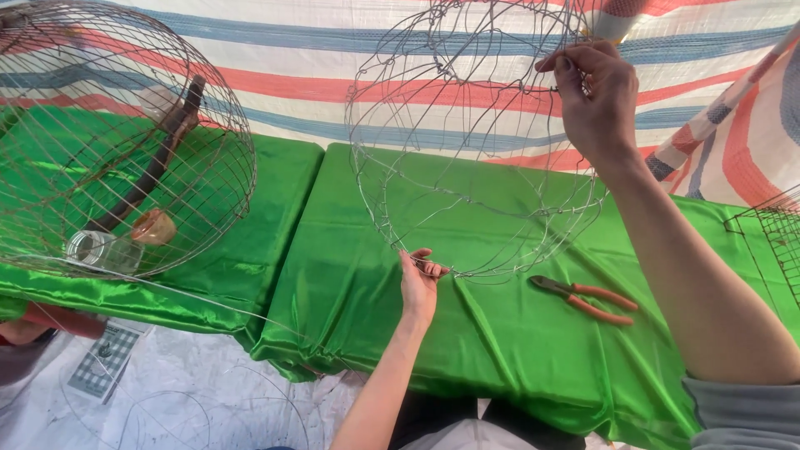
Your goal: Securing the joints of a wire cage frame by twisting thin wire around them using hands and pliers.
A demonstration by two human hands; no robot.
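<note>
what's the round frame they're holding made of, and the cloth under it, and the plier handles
Round frame: thin bare metal wire, dull grey, see-through and twisted at the joints. The left hand and right hand pinch it. Cloth: shiny green fabric, probably satin, with glossy creases. Plier handles: orange coating, likely rubber or plastic.

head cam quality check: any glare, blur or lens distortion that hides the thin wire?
Head view: even daylight, soft shadows; the green satin cloth shows bright sheen on its folds; the wire frame is sharp over green but fades against the striped tarp; wide-angle stretch enlarges the right hand and forearm; the left hand and red-handled pliers are in focus, no motion blur.
</note>
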